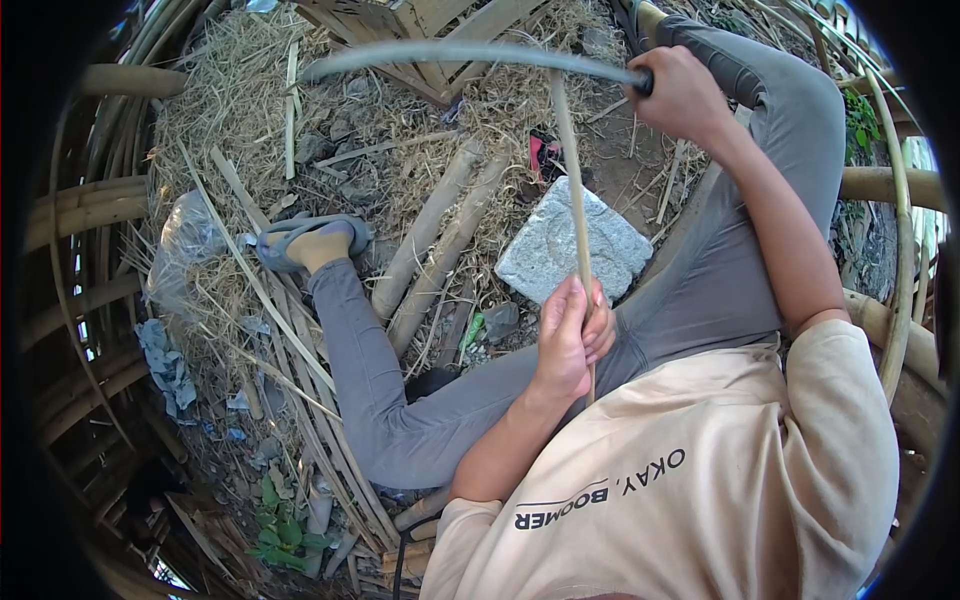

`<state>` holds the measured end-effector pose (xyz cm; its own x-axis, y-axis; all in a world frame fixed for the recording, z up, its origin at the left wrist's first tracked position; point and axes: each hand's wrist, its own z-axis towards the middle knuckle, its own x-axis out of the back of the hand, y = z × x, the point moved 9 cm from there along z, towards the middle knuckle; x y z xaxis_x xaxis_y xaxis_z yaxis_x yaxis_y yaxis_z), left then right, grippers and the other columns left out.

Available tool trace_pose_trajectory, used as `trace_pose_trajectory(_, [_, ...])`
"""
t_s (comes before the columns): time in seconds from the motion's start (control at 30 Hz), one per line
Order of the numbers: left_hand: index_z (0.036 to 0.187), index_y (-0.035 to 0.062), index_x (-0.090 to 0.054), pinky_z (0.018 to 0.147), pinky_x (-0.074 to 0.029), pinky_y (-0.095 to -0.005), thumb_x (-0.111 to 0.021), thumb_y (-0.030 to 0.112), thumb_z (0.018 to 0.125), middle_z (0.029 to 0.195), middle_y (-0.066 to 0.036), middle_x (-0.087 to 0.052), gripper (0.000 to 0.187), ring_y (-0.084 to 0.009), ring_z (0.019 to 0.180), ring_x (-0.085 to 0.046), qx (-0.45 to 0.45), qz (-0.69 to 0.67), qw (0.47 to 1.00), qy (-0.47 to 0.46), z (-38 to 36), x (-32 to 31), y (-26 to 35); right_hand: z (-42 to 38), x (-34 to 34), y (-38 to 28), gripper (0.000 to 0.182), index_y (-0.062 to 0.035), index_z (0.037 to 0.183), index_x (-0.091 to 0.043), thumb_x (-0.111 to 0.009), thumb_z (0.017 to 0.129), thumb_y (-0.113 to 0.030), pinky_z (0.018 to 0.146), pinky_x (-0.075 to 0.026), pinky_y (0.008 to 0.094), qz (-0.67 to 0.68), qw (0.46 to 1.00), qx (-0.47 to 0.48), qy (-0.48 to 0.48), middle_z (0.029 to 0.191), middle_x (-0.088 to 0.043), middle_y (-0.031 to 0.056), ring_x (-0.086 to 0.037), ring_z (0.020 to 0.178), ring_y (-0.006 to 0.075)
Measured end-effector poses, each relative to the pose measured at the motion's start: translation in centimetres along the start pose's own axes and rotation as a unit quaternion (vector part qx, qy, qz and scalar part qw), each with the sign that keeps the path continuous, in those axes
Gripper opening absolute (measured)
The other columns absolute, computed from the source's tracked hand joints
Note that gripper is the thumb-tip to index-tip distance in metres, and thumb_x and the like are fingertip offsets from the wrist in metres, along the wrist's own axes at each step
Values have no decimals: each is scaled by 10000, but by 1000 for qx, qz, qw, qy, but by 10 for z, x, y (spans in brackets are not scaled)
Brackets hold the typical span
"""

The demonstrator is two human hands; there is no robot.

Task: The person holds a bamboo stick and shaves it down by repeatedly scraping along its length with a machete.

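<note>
Beige shirt (pixel 720 470) cloth with dark lettering fills the near side, above grey trousers (pixel 440 435) on spread, bent legs. Between the legs, the left hand (pixel 578 335) is closed around a slender stick (pixel 576 200), the thumb lying along it. The stick stands out away from the shirt, its lower end showing below the fist, and passes over a pale, rough stone block (pixel 540 245) on the ground (pixel 625 150).

Farther out, the right hand (pixel 685 95) is wrapped around the dark handle of a long, curved blade (pixel 450 52). The blade reaches leftward across the far end of the stick; whether they touch cannot be told.

Two thick poles (pixel 425 235) lie side by side left of the stone block, near the sandalled left foot (pixel 312 243). Beyond them, a wooden crate (pixel 425 35) sits at the far edge of the ground, among dry shavings. Clear plastic (pixel 188 245) and long split strips (pixel 265 285) lie toward the left edge.
</note>
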<state>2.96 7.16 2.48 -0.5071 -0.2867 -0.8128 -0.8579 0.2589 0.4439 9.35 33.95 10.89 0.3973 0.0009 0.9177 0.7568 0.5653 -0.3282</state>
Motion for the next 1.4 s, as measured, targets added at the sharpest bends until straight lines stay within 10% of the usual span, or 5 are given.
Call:
trace_pose_trajectory(0.27, [926,90,-472,350,-221,-189,-353,303,1074,550,62,-318,285,-26,414,-241,-8,-23,1000,2,3,8,13,-17,18,-6,285,44,702,-613,-677,804,-215,588,-444,405,115,992,36,28,558,-533,154,-524,531,279])
trace_pose_trajectory(0.5, [931,85,-479,357,-227,-181,-360,304,1073,558,62,-323,287,-20,419,-249,-18,-16,998,55,8,24,20,-43,-29,-71,167,-24,766,-723,-675,704,-171,678,-504,455,76,973,82,-201,629,-615,181,-639,665,347])
trace_pose_trajectory(0.93, [926,101,-487,360,-205,-188,-349,325,1078,545,72,-314,303,-17,412,-229,-40,35,994,91,5,23,12,-54,-39,-85,265,-53,810,-736,-701,563,-143,681,-544,434,-29,975,127,-180,699,-663,186,-669,713,366])
trace_pose_trajectory(1.17, [922,92,-485,354,-209,-189,-354,314,1078,545,69,-321,302,-15,414,-237,-41,38,996,67,1,17,11,-14,-5,-23,233,-26,845,-744,-695,668,-169,690,-539,435,-62,996,51,27,722,-670,190,-670,702,355])
trace_pose_trajectory(1.4, [938,79,-493,360,-221,-184,-379,320,1073,553,64,-351,299,-9,415,-260,-56,61,993,84,2,19,22,-25,-7,-32,218,-2,816,-722,-692,722,-196,668,-510,445,86,992,19,-95,639,-627,186,-651,654,358])
